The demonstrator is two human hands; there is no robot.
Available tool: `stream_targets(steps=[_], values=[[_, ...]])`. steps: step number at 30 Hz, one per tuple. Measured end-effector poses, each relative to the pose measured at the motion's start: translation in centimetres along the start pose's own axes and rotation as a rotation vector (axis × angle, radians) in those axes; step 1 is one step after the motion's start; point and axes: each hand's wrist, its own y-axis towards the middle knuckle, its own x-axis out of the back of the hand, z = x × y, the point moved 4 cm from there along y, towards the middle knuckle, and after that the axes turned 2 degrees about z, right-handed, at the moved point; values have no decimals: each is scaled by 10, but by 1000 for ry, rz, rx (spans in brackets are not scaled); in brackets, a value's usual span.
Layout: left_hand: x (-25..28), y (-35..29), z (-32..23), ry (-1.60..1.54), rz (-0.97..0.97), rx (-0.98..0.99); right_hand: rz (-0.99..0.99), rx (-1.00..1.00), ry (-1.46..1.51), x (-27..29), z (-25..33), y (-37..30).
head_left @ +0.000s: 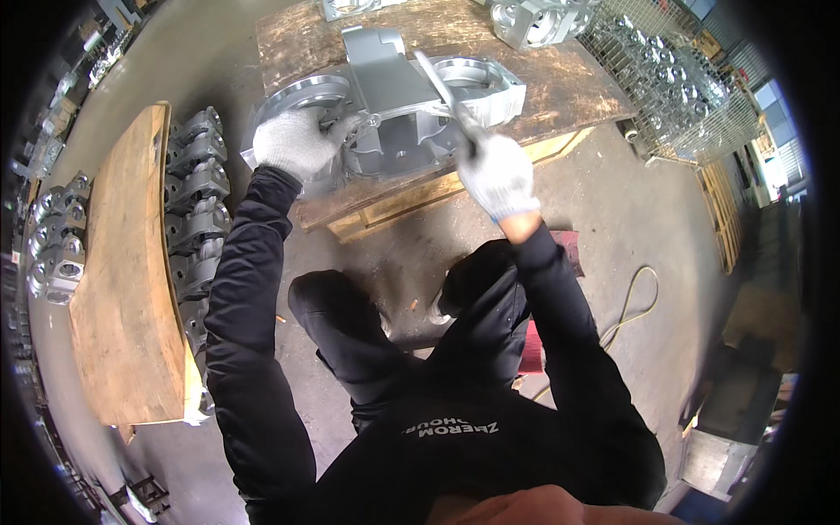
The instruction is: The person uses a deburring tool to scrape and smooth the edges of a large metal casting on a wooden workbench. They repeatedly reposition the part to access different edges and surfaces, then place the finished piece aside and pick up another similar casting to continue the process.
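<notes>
A large silver-grey metal casting with two round ring openings lies on the wooden bench in front of me. My left hand, in a white glove, grips its left ring, the thumb stretched toward the middle. In my gloved right hand is a long, narrow metal file, its handle end partly hidden by the fingers and slightly blurred. The file slants up and to the left across the casting, beside the right ring. Whether it touches the metal I cannot tell.
Another casting sits at the back of the scratched wooden bench. A wire cage full of metal parts stands at right. Left are a wooden board and a row of castings. A yellowish hose lies on the floor.
</notes>
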Motion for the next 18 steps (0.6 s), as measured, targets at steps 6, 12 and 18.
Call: stream_targets(steps=[6,12,18], values=[[3,-5,-3,35,-46,0,-92,-39,289,-19,3,-1],[-1,-1,-4,-28,-40,-22,156,-774,1364,-46,15,-24],[-2,-3,-6,14,-36,-16,-184,-5,182,-24,19,-8]])
